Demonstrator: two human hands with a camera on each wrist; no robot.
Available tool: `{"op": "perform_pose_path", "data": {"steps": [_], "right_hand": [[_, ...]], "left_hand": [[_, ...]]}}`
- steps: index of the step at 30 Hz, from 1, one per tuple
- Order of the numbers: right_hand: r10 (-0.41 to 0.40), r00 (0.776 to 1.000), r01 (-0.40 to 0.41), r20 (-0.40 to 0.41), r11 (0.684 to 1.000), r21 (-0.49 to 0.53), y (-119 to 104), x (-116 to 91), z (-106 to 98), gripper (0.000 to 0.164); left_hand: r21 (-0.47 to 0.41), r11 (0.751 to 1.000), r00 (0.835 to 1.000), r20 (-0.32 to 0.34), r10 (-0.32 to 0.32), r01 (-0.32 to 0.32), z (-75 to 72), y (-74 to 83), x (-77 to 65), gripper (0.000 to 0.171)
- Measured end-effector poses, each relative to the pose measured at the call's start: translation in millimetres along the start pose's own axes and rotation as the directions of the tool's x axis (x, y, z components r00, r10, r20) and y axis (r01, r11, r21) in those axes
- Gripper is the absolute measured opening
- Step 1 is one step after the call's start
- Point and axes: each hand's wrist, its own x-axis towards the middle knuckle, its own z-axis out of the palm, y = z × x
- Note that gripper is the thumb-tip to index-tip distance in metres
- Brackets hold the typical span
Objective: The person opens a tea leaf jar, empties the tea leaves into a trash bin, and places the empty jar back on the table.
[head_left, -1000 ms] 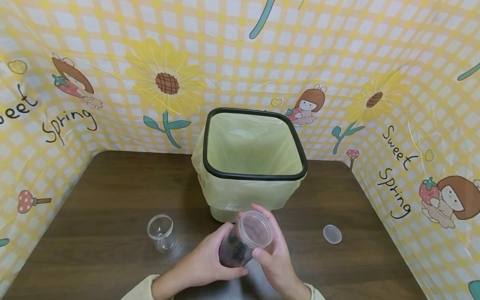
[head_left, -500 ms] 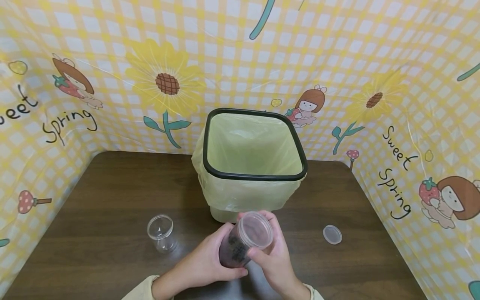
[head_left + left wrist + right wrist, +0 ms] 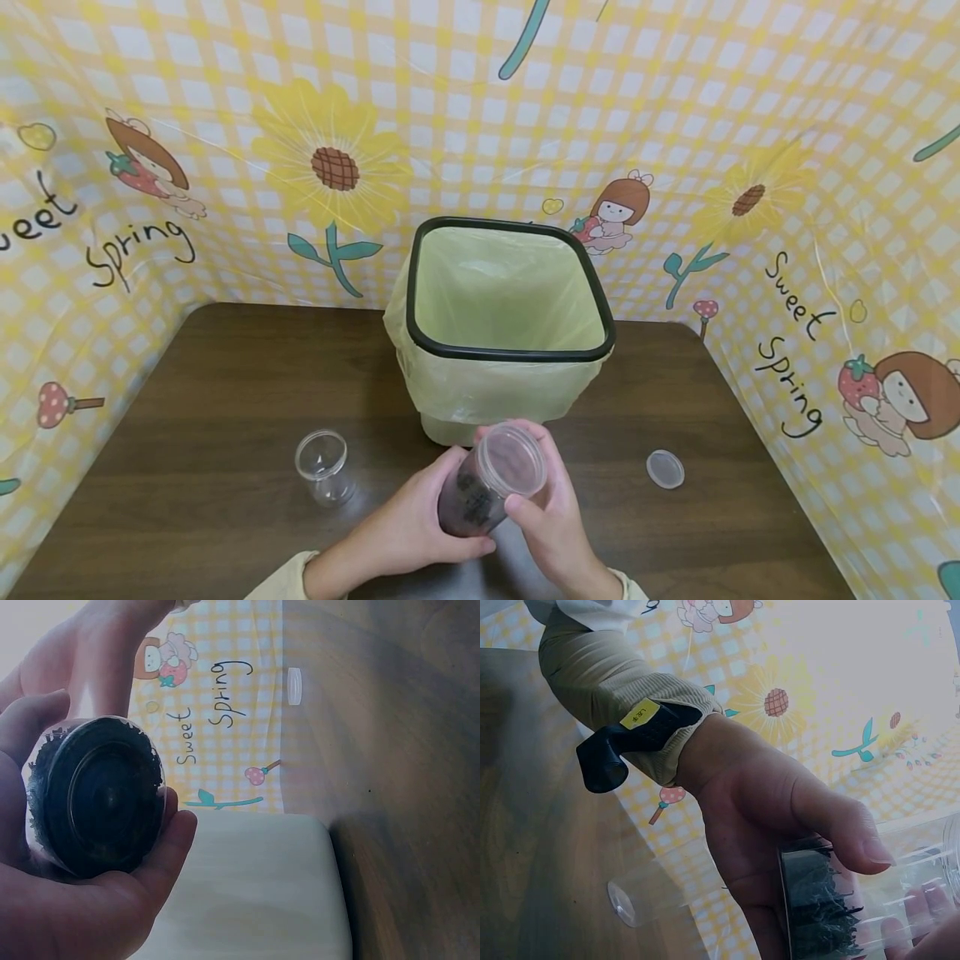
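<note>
A clear plastic jar (image 3: 468, 498) with dark, leaf-like flakes in its lower part is held tilted above the table. My left hand (image 3: 420, 518) grips its body near the bottom, and the left wrist view catches the jar's dark round base (image 3: 109, 799). Around the jar's mouth end curl the fingers of my right hand (image 3: 555, 521), its thumb at the rim. Whether a lid covers that mouth I cannot tell. In the right wrist view the dark flakes (image 3: 821, 907) sit at the jar's base end, beside the left thumb.
Behind the hands stands a bin (image 3: 442, 429) with a pale yellow liner (image 3: 495, 387) under a black rim (image 3: 510, 354). A second clear jar (image 3: 326, 471) is on the left of the wooden table (image 3: 187, 467). A round translucent lid (image 3: 665, 469) lies to the right.
The right fingers and thumb have shifted slightly around the jar's mouth end. My left hand and the jar stay in nearly the same place.
</note>
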Motion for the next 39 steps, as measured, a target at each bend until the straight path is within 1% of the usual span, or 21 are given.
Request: {"op": "perform_pose_path", "data": {"steps": [5,14,18,21,26,29,32,36,39], "right_hand": [[-0.007,1.0,0.007,0.012,1.0,-0.005,-1,1,-1,0.056],[-0.047,0.998,0.046,0.048,0.998,0.031,-2,5,-5,0.057],[-0.065,0.996,0.062,0.056,0.997,0.05,-4,6,-7,0.058],[-0.062,0.997,0.06,0.039,0.997,0.054,-6,7,-8,0.058],[-0.08,0.997,0.08,0.002,0.996,0.039,-9,7,-11,0.063],[-0.084,0.996,0.084,-0.013,0.996,0.039,-12,7,-13,0.066],[-0.081,0.997,0.081,-0.014,0.995,0.056,-15,6,-16,0.069],[-0.098,0.995,0.099,-0.007,0.993,0.066,-19,6,-19,0.072],[-0.114,0.993,0.115,-0.021,0.991,0.065,-21,5,-22,0.074]], "left_hand": [[-0.012,1.0,1.0,0.001,-0.003,0.003,0.0,-0.4,0.2,0.061],[-0.006,1.0,1.0,0.009,-0.007,0.007,-0.1,1.6,0.2,0.06],[-0.017,1.0,1.0,0.017,-0.004,0.004,-0.7,2.0,0.4,0.059],[-0.027,1.0,1.0,0.02,0.0,0.001,-0.8,2.2,0.3,0.059],[-0.038,0.999,1.0,0.015,-0.002,0.002,-1.1,1.5,-1.3,0.06],[-0.041,0.999,1.0,0.011,0.008,-0.007,-1.5,0.6,-2.2,0.061],[-0.045,0.999,1.0,0.005,0.016,-0.016,-2.5,-0.2,-2.7,0.063],[-0.03,0.999,1.0,-0.005,0.019,-0.019,-4.2,-0.6,-3.5,0.065],[-0.021,1.0,1.0,-0.01,0.016,-0.016,-5.3,-1.4,-4.7,0.065]]}}
